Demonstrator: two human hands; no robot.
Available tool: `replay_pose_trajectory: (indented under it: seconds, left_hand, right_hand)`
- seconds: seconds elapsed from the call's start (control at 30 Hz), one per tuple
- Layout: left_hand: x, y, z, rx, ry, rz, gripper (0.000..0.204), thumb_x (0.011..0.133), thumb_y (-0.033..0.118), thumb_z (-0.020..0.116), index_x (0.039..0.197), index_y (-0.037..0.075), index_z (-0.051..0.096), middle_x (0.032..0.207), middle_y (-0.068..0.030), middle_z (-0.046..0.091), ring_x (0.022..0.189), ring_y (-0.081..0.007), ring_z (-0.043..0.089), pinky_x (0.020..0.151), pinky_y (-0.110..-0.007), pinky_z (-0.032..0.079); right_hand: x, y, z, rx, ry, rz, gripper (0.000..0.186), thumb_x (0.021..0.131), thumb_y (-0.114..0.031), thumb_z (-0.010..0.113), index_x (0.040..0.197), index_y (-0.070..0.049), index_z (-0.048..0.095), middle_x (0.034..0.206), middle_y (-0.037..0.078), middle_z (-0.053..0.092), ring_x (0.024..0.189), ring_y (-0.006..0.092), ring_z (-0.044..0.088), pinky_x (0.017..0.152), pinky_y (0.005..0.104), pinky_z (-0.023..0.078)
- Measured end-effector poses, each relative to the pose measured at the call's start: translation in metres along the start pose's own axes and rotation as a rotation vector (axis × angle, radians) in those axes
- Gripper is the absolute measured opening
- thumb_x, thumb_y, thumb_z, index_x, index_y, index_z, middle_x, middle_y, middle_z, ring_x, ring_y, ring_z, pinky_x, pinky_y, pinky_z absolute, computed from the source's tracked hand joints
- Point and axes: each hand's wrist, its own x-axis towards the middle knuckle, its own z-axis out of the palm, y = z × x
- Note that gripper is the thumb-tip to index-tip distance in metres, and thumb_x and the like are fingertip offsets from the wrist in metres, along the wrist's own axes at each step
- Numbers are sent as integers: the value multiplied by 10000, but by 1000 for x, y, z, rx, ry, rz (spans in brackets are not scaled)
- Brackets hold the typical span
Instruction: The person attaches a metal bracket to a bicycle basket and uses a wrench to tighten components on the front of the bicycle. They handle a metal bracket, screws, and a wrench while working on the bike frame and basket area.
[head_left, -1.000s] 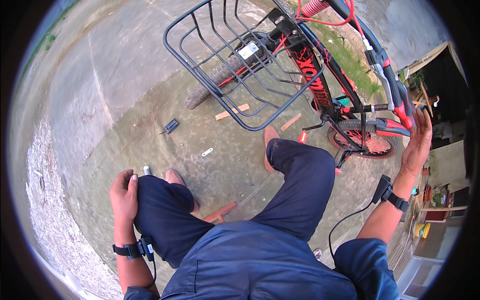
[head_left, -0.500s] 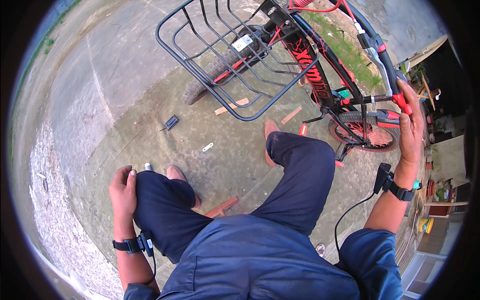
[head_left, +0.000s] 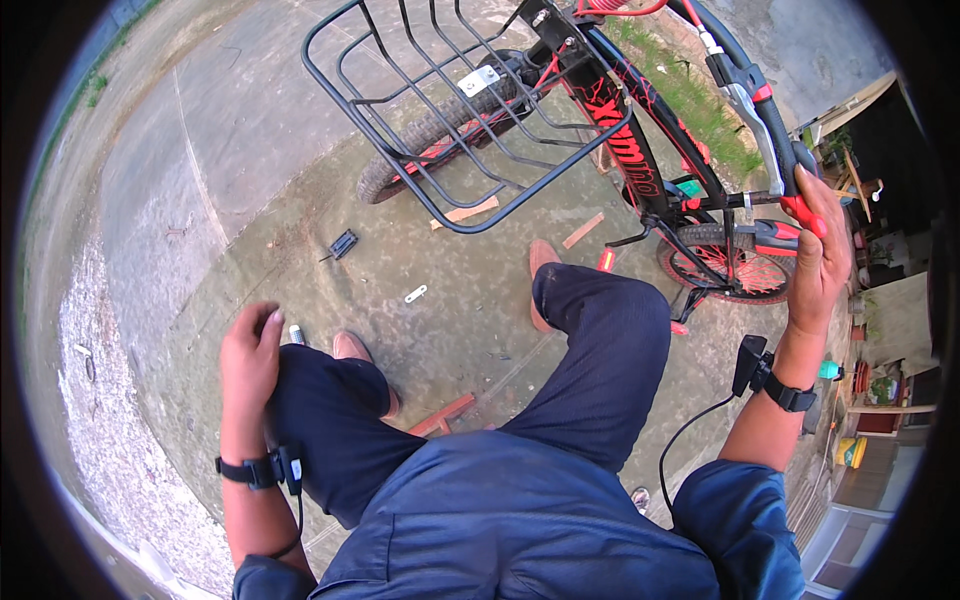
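My right hand is closed around the red end of the handlebar at the right, its thumb upright on the near side. My left hand is at the lower left beside my left knee, fingers curled together with nothing visible in them. A black-and-red bicycle fills the upper right, with a black wire basket over its front tire and a small silver plate seen through the bars.
On the concrete lie a black part, a white strip, two wooden slats, a red bar and a pale cylinder. Grass edges the yard; a yellow bucket and pots stand at the right.
My right hand has gone from open fingers beside the handlebar to gripping it. My left hand has lifted slightly off the knee. The bicycle's front and basket have shifted a little left and up.
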Motion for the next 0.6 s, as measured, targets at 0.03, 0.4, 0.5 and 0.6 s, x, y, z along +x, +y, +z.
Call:
replay_pose_trajectory:
  seconds: [0.03,0.4,0.5,0.6]
  left_hand:
    - [13,9,7,-34,-28,38,210,917,159,635,1035,-13,661,880,-151,697,815,-207,667,747,-331,513]
    - [181,101,174,-51,255,713,220,815,182,742,967,36,677,1018,-162,639,944,-350,614,811,-408,502]
    - [205,124,199,-177,307,774,249,794,168,747,982,29,662,1110,-185,600,1002,-372,582,856,-426,481]
    - [227,148,206,-90,328,865,268,772,151,758,971,8,650,1057,-184,624,960,-362,607,816,-422,495]
  right_hand:
    - [-1,-1,3,-12,26,-4,575,943,-476,551,1233,13,642,1251,138,631,1218,281,537,1072,399,352]
    - [-2,-11,9,-83,66,46,713,953,-535,423,1196,105,624,1213,234,612,1159,348,559,1027,429,391]
    - [-11,-3,9,-72,83,70,754,953,-546,382,1204,130,602,1219,267,596,1157,378,553,1034,457,382]
    - [-21,4,8,21,140,126,757,928,-530,410,1226,145,577,1217,296,579,1165,393,544,1040,457,382]
